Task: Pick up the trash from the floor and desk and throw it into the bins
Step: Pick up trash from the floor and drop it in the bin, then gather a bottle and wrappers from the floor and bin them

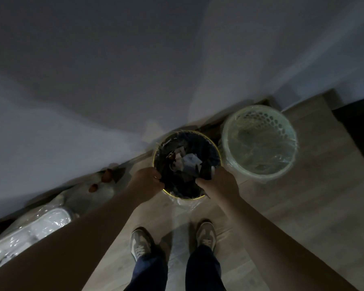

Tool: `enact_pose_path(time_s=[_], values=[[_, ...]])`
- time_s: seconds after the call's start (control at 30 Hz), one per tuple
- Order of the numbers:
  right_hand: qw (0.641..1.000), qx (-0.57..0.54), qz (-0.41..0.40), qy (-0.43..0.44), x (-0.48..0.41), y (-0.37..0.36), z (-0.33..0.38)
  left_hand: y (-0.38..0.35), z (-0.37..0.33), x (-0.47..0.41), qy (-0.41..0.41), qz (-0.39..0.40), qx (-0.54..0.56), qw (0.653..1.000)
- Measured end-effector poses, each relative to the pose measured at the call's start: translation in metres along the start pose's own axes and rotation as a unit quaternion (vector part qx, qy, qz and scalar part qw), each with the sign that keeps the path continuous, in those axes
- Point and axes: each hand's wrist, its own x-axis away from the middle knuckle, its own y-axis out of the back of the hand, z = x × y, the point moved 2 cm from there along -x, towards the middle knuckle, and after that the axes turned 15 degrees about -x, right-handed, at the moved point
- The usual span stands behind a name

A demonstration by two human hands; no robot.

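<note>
both bare forearms reached forward and down, converging on the dark bin, with the backs of the hands turned up towards the camera. the left hand sat at the bin's near left rim, its fingers curled over the gold edge; in the dim light i could not tell whether they gripped the rim itself or only the clear liner draped over it. the right hand sat at the near right rim, wrist slightly bent, fingers closed round a dark limp scrap held just over the opening; what the scrap was could not be made out. just beyond both hands, inside the bin, lay crumpled pale paper among darker rubbish. beyond and to the right of the right hand stood a pale perforated bin with a clear liner, almost touching the dark one. well behind the hands, two grey trainers stood on the wooden floor.
</note>
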Motion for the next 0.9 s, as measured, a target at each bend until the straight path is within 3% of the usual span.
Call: enact_pose_path(time_s=[0.13,0.37,0.53,0.73,0.9], values=[[1.000,-0.023,0.007,0.013,-0.002,-0.015,0.015,0.003,0.020,0.010,-0.012,-0.005,-0.018,1.000],[0.978,0.174,0.058,0.096,0.035,-0.004,0.030,0.024,0.036,0.045,-0.044,0.005,-0.079,0.996],[0.956,0.232,0.071,0.163,0.090,0.019,0.069,0.068,0.033,0.096,-0.093,-0.018,-0.135,0.986],[0.914,0.284,0.070,0.282,0.189,0.063,0.147,0.154,0.017,0.196,-0.151,-0.073,-0.201,0.965],[0.860,0.301,0.069,0.407,0.283,0.105,0.218,0.226,0.011,0.299,-0.139,-0.135,-0.232,0.953]])
